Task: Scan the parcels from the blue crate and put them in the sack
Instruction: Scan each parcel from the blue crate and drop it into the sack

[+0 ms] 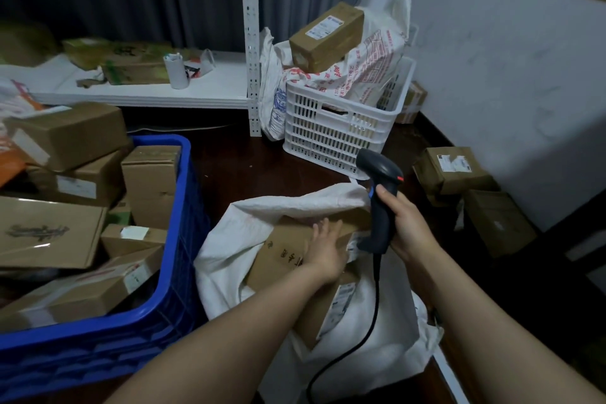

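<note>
This is a small parcel room, a place where mail boxes get sorted. At 9 o'clock a blue crate (98, 354) is piled full of brown cardboard boxes (65, 138) with white stickers (76, 187) on them. At 12 o'clock a white crate (328, 134) holds a printed sack (370, 65), with a long box (326, 36) on top. At 10 o'clock is a white metal shelf (223, 79). In the middle a white sack (229, 239) holds a big box (282, 249), next to a barcode scanner (380, 200) on a cord. At 3 o'clock loose boxes (452, 170) sit by a white wall (492, 75).
</note>
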